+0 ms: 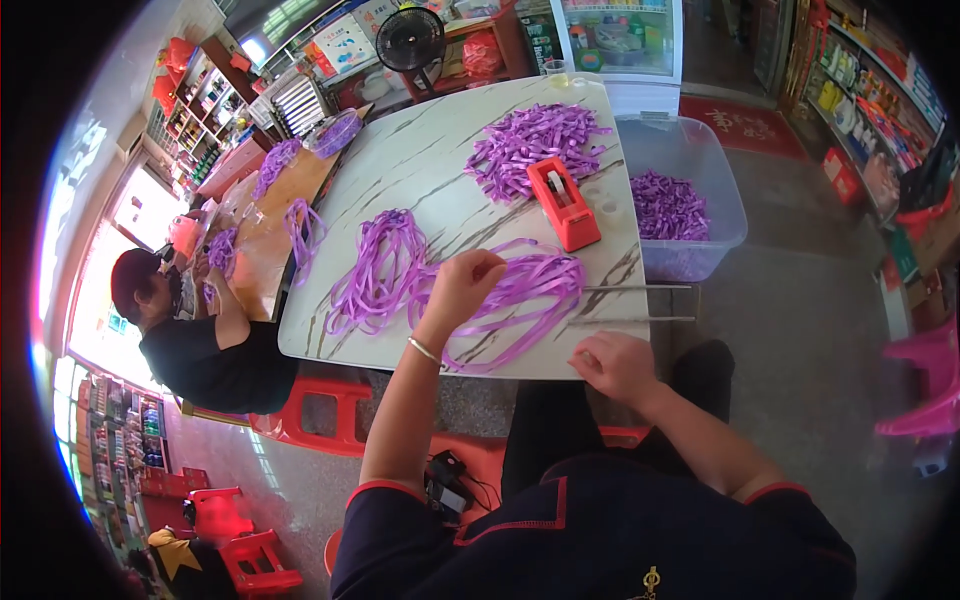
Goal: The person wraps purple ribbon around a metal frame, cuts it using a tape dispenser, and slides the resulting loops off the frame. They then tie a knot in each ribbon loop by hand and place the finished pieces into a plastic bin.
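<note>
The left grip (468, 278) is loosely curled above a spread bundle of purple ribbon loops (560, 272), and I cannot tell whether it pinches a strand; the right grip (612, 367), half closed at the counter's (430, 130) near edge, shows nothing held, though its palm is hidden; a second looped bundle (375, 265) lies left of the left grip; beyond both grips are a red tape dispenser (567, 210) and a heap of short purple strips (530, 150); the loops look light, soft, slippery and easily tangled; their rounded bend, above the right grip, seems the best place to gather them.
</note>
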A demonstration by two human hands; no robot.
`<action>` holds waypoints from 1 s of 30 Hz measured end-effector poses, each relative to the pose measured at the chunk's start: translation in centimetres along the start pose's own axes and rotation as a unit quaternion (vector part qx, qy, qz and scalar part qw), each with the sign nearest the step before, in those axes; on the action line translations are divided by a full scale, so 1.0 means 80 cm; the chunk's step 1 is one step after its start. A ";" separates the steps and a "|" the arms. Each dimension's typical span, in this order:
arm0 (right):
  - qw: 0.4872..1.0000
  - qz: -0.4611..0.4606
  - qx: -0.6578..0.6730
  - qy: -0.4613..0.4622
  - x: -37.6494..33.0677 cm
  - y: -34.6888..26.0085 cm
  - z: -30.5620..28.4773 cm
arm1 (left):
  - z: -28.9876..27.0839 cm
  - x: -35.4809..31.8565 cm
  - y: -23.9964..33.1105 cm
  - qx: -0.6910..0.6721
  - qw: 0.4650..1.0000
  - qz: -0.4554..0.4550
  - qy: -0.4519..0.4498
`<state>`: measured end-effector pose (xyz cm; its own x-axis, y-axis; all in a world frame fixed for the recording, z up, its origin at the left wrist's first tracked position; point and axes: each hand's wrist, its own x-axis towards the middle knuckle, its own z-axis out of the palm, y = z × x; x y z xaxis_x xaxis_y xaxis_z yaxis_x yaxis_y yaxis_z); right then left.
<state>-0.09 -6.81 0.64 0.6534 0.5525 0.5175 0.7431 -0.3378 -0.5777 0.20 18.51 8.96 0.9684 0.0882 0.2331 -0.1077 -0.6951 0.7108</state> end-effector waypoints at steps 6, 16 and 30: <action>0.999 -0.021 -0.025 0.016 -0.004 -0.002 0.002 | 0.041 0.001 0.020 0.044 0.991 0.086 -0.096; 0.999 -0.026 -0.026 0.020 -0.004 -0.004 0.003 | 0.075 0.032 0.005 0.184 0.964 0.187 -0.053; 0.921 0.140 0.359 0.061 0.092 -0.042 -0.049 | -0.054 0.071 0.132 -0.180 0.947 0.098 -0.248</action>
<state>2.79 -4.61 8.84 0.8488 0.4156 0.3269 0.2853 0.1606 -0.9449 3.54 14.76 20.69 0.8988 -0.4251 0.1069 -0.2792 -0.3673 0.8872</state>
